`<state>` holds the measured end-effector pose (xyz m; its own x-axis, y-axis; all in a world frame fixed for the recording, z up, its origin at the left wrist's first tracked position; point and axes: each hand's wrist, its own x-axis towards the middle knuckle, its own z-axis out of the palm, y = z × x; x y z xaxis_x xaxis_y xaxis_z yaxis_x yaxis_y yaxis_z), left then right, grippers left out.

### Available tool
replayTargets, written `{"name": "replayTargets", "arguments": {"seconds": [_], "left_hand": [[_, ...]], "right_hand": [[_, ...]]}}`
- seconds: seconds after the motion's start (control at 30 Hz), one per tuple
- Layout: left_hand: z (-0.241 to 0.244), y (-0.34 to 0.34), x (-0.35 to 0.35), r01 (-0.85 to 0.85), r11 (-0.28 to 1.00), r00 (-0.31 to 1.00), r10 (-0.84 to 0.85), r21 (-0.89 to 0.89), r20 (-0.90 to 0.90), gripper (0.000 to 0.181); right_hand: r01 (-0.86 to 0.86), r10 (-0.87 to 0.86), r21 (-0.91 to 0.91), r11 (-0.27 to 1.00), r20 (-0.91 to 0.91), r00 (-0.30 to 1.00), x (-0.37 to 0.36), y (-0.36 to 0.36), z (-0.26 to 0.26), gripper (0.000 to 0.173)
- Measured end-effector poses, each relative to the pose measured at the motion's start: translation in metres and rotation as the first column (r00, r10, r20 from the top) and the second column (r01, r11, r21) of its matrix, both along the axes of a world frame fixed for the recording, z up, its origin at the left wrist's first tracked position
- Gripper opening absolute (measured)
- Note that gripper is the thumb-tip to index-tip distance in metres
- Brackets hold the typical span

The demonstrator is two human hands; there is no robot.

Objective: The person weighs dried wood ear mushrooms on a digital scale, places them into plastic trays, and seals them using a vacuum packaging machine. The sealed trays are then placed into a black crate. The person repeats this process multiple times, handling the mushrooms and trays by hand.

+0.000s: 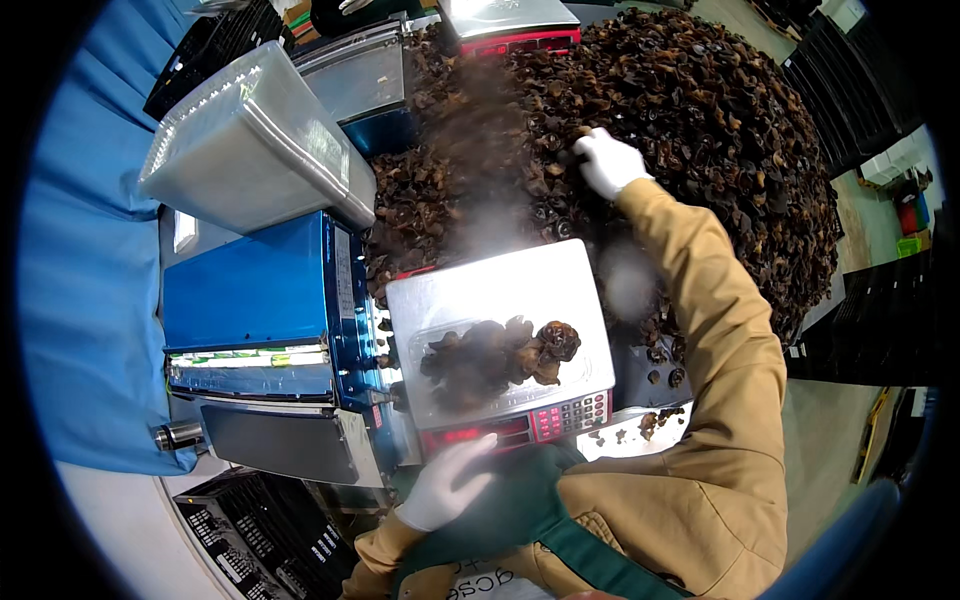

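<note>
My right hand (609, 163), in a white glove, reaches onto a large heap of dark brown wood ear mushrooms (720, 120). Its fingers curl at the mushrooms; whether they grip any is unclear. Closer to me stands a digital scale (495, 285) with a bare metal plate and a lit red display. A clear plastic tray (420, 330) on the plate holds a small pile of mushrooms (536, 352), partly blurred by spots on the lens. At the scale's front edge, my left hand (454, 484), also white-gloved, is spread and holds nothing.
Left of the scale stands a blue metal machine (247, 281). A tall stack of clear plastic trays (247, 150) leans above it. Another scale (510, 22) stands beyond the heap. Black crates (262, 525) are stacked at lower left, more crates (862, 322) at right.
</note>
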<state>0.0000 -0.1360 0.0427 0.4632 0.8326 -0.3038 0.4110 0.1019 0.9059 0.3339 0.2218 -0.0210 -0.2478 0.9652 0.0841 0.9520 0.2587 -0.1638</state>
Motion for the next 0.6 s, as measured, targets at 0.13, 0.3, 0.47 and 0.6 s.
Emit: {"name": "replayTargets", "arguments": {"seconds": [0.13,0.3,0.47,0.6], "left_hand": [[-0.001,0.001,-0.003,0.001,1.0,1.0,-0.001,-0.002,-0.008,0.049],[-0.005,0.003,-0.002,0.018,1.0,1.0,-0.018,-0.007,0.004,0.05],[-0.006,0.001,0.001,0.035,0.999,0.999,-0.035,0.013,-0.019,0.051],[-0.006,0.0,0.0,0.013,0.998,0.999,-0.011,0.056,-0.044,0.051]], "right_hand": [[0.194,-0.188,0.048,0.98,-0.105,0.977,0.052,0.002,0.0,0.028],[0.108,-0.106,0.003,0.994,-0.117,0.987,0.029,-0.013,-0.012,0.05],[-0.14,0.128,-0.032,0.99,-0.245,0.961,-0.029,-0.018,-0.04,0.043],[-0.154,-0.12,-0.361,0.92,-0.632,0.766,-0.056,-0.012,-0.021,0.05]]}}
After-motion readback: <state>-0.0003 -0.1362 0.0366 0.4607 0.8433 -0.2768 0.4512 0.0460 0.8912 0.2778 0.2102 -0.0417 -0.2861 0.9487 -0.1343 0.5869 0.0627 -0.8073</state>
